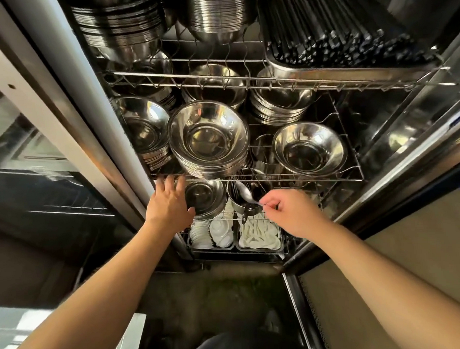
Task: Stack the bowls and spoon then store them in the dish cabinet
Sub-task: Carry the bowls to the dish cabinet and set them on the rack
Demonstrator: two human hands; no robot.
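I look into an open dish cabinet with wire shelves (263, 176). My left hand (169, 203) rests against a small stack of steel bowls (206, 199) on the lower shelf, thumb on the rim, fingers spread up toward the shelf wire. My right hand (291, 211) pinches the handle end of a metal spoon (247, 193). The spoon's bowl points up and left over a round steel cutlery holder (240, 204) next to the bowls.
Tall stacks of steel bowls (209, 138) fill the middle shelf, with a single stack (309, 149) at right. The top shelf holds more bowls and a tray of black chopsticks (336, 30). White spoons lie in trays (260, 236) at the bottom. The cabinet door frame (89, 114) stands at left.
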